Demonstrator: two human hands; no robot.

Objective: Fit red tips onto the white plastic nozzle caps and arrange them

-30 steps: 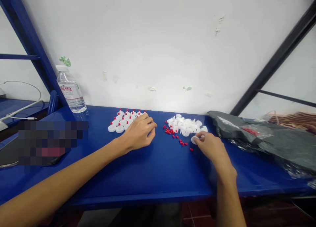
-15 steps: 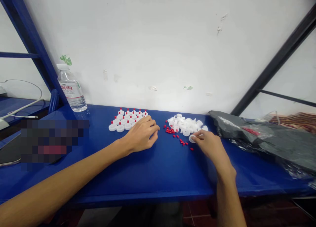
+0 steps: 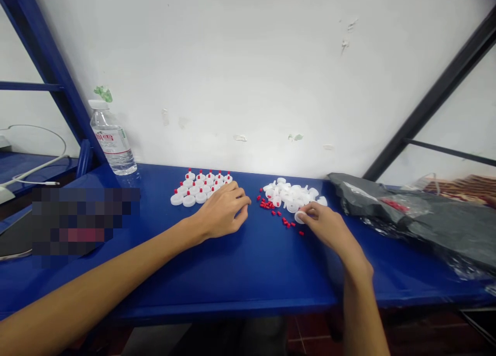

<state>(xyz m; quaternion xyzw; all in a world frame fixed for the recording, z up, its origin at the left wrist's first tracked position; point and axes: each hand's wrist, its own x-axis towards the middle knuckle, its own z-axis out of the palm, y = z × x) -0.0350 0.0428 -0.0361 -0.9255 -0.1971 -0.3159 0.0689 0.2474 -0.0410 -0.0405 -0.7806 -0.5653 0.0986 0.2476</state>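
Observation:
My right hand (image 3: 323,221) pinches a white spout cap (image 3: 298,218) by its rim, thumb and fingertips together, at the near edge of a heap of loose white spout caps (image 3: 292,193). Small red tips (image 3: 267,205) lie scattered left of that heap, some nearer to me. My left hand (image 3: 227,209) rests on the table with its fingers curled inward; anything inside them is hidden. Beside it stand rows of white caps with red tips on top (image 3: 200,197), their near right end covered by the hand.
On the blue table (image 3: 232,278) a water bottle (image 3: 114,144) stands at the back left. Grey plastic bags (image 3: 418,221) lie along the right side, with a clear bag of red pieces (image 3: 395,206) on them. A white cable (image 3: 34,181) is at far left. Behind is a white wall.
My right hand has shifted slightly left with the white spout cap, which is now tilted a little differently. My left hand has stayed in place.

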